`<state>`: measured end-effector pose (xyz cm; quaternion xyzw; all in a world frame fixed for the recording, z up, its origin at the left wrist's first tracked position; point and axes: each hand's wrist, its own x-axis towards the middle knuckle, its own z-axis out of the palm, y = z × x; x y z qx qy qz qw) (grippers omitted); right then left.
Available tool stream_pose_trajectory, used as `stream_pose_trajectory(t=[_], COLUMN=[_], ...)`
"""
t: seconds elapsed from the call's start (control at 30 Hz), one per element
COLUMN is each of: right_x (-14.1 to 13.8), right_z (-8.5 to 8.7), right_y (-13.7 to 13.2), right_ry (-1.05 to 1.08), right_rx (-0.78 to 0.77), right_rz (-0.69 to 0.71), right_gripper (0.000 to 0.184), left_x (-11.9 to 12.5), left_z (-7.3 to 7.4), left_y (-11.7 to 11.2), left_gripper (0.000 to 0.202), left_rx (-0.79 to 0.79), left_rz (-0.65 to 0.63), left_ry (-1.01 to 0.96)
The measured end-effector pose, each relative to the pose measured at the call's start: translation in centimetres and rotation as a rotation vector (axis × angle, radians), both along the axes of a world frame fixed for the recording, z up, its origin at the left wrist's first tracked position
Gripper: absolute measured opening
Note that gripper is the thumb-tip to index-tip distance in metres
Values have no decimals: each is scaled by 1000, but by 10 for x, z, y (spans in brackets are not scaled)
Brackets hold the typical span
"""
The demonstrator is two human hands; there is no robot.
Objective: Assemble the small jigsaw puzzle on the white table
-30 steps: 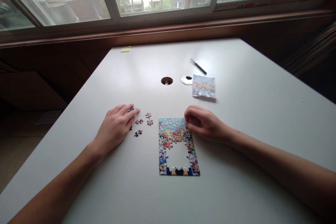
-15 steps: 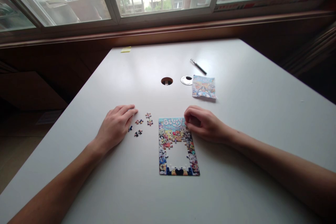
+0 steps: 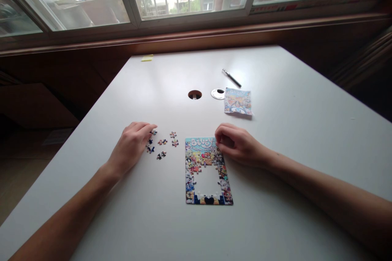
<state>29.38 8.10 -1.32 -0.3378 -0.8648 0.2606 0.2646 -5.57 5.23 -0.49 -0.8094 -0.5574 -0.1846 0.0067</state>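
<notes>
A partly filled jigsaw puzzle (image 3: 208, 200) lies flat on the white table, with a bare gap in its middle and lower part. At its top right corner, my right hand (image 3: 234, 140) has curled fingers closed against the edge; the fingertips cover that corner. My left hand (image 3: 133, 142) rests to the left, fingers stretched over the table among loose puzzle pieces. One puzzle piece (image 3: 153, 132) shows just under its fingertips, and dark blue pieces (image 3: 150, 149) lie partly beside the fingers. A black and white piece (image 3: 161, 155) and several colourful pieces (image 3: 162, 142) lie between the hand and the puzzle.
Behind the puzzle lies a printed packet (image 3: 238, 102), with a round metal cover (image 3: 217, 94) beside it and a pen (image 3: 232, 78) beyond. A round hole (image 3: 194, 95) opens in the table (image 3: 275, 212). Yellow tape (image 3: 147, 58) marks the far left edge, below the window.
My left hand has drawn back slightly to the left and its fingers have come closer together, uncovering more puzzle pieces. My right hand and the puzzle have stayed in place.
</notes>
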Motion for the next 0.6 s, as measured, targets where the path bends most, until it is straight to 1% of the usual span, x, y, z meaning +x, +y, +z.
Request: stream_pose_trajectory(t=[0.1,0.23,0.4,0.6], right_x=[1,1,0,0], right_z=[0,-1,0,1], right_y=[-1,0,0,-1], right_ry=[1,0,-4,-4], right_rx=[-1,0,2,2], right_rz=[2,2,1,3], right_gripper=[14,14,15,15], left_x=[0,0,1,1], left_z=[-1,-1,0,0], left_y=[0,0,1,1], left_gripper=[31,29,29,26], left_rx=[-14,-36,-51,-31], left_rz=[44,61,66,48], left_ry=[67,107,115,124])
